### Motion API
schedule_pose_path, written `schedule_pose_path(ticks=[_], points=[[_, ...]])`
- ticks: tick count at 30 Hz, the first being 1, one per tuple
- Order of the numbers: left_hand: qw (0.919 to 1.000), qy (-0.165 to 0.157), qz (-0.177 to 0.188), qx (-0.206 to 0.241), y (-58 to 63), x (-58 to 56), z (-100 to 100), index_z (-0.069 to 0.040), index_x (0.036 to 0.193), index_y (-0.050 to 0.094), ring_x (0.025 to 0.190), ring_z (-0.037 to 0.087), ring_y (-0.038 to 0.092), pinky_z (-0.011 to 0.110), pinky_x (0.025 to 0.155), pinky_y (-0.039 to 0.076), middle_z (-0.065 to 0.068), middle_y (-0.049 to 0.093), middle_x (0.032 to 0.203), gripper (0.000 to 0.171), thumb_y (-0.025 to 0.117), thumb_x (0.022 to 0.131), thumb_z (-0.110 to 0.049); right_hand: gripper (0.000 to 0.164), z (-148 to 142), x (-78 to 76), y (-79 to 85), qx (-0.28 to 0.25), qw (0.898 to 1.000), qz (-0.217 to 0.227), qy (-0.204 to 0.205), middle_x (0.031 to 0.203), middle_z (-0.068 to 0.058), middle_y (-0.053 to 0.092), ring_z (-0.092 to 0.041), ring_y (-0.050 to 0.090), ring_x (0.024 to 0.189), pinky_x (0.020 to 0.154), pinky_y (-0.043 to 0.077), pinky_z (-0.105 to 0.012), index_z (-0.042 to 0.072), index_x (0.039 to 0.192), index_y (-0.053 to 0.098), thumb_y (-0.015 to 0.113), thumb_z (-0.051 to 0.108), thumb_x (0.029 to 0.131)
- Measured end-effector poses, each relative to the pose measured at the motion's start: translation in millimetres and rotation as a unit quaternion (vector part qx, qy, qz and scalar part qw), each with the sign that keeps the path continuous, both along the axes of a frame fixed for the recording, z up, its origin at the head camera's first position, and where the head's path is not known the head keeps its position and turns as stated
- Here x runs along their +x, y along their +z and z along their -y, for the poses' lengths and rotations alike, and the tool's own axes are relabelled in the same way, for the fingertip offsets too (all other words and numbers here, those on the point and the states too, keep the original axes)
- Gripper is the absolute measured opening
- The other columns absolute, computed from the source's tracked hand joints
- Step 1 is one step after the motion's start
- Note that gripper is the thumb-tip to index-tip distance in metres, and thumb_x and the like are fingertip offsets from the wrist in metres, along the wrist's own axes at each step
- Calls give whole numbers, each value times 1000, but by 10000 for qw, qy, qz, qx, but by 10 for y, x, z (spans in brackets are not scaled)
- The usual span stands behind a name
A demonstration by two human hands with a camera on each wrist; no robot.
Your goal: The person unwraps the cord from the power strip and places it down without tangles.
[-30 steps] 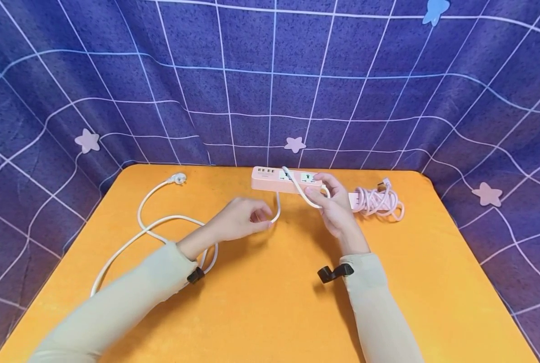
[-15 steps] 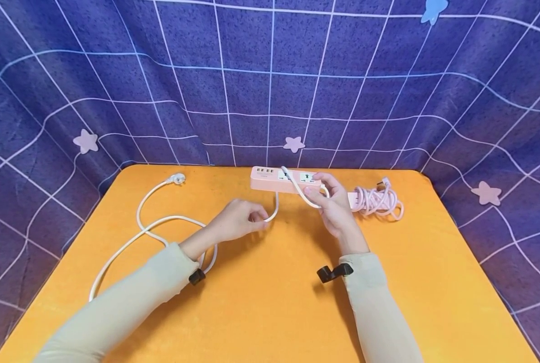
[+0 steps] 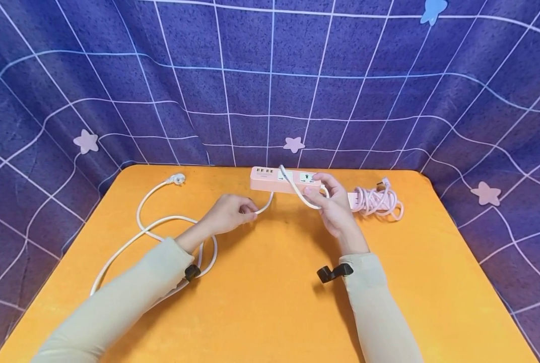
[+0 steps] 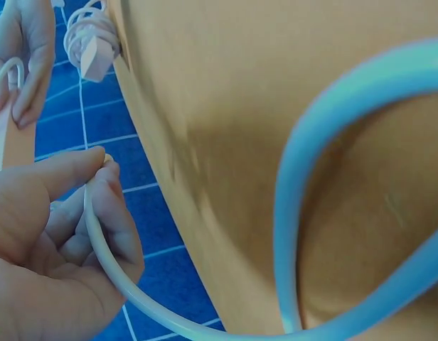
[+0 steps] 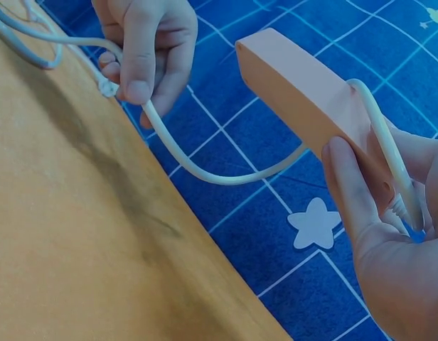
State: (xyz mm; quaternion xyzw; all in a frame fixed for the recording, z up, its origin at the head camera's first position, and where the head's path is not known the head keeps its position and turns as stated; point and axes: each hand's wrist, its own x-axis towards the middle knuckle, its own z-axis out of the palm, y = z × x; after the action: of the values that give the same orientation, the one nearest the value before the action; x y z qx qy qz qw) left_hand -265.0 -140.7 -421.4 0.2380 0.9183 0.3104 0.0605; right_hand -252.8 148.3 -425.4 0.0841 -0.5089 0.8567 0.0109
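Note:
My right hand [image 3: 335,206] grips the right end of a pink power strip [image 3: 265,184], which has USB ports and white sockets facing up. It is held above the table's far part. Its white cord [image 3: 304,196] leaves the right end, loops over the top and passes behind the strip. Below the strip the cord runs to my left hand [image 3: 229,214], which pinches it between thumb and fingers. In the left wrist view, the cord [image 4: 109,259] trails away from the pinch. From the right wrist, a slack curve of cord [image 5: 219,177] hangs between strip and left hand.
Loose cord loops [image 3: 138,235] lie on the orange table [image 3: 270,302] at left, ending in a white plug [image 3: 177,179]. Behind the right hand lies a second pink power strip, wrapped in its pink cord [image 3: 379,201]. A blue curtain [image 3: 270,91] with stars surrounds the table.
My left hand slides left and slightly away along the cord, drawing its short curve under the strip leftward. The right hand and power strip stay almost still.

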Motion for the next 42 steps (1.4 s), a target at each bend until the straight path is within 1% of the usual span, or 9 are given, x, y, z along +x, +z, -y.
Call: schedule_pose_path(ticks=[8,12,19,25,30,34,39,42], points=[[9997,220,-140,-3,-2,-66,81,-9,105,82,72,12,61,33,71,47,-7,73,79,13,77,96,-17,40,-6,-15,-24,14,10000,-11,66,125,-5,53,-14,69,91,85,62,-27,17,110,67,60,-20,95],[9989,348,-302,8,5,-103,117,-9,104,82,72,13,62,33,70,47,-5,74,79,12,77,96,-16,40,-7,-16,-24,20,9999,-6,105,126,-6,53,-15,68,94,87,62,-28,16,110,67,60,-20,96],[9965,574,-606,-11,33,-170,173,-10,106,81,72,15,65,35,71,48,-2,75,80,14,77,97,-19,39,-1,-8,-19,13,10000,48,80,125,-6,53,-14,69,92,85,63,-28,16,110,66,60,-20,96],[9928,892,-804,-43,73,-229,234,-13,105,82,75,18,64,36,73,47,0,76,84,13,78,97,-21,39,2,3,-6,-4,9999,49,89,126,-7,52,-15,70,92,86,63,-30,15,110,66,60,-20,95],[9890,1039,-1051,105,120,-281,311,-11,104,81,78,20,67,37,75,49,2,77,85,12,79,96,-19,39,7,5,3,12,9999,59,115,127,-7,52,-15,70,94,86,63,-31,16,109,66,60,-20,95],[9850,1158,-1248,286,162,-324,377,-10,104,81,77,21,68,37,75,47,4,78,84,11,79,96,-17,39,10,1,2,73,9999,81,131,127,-5,52,-15,68,93,81,63,-27,17,109,66,61,-19,95],[9800,1319,-1442,379,212,-382,454,-11,105,80,81,22,70,37,76,48,5,77,86,11,78,97,-18,38,6,0,-7,92,9998,105,148,127,-5,52,-16,69,93,79,62,-25,17,109,67,61,-18,96],[9760,1401,-1598,475,256,-392,488,-9,105,80,83,24,71,37,78,50,7,76,87,12,78,98,-18,38,0,-2,-17,168,9997,115,154,126,-5,52,-14,67,89,74,60,-22,17,110,67,63,-17,95]])
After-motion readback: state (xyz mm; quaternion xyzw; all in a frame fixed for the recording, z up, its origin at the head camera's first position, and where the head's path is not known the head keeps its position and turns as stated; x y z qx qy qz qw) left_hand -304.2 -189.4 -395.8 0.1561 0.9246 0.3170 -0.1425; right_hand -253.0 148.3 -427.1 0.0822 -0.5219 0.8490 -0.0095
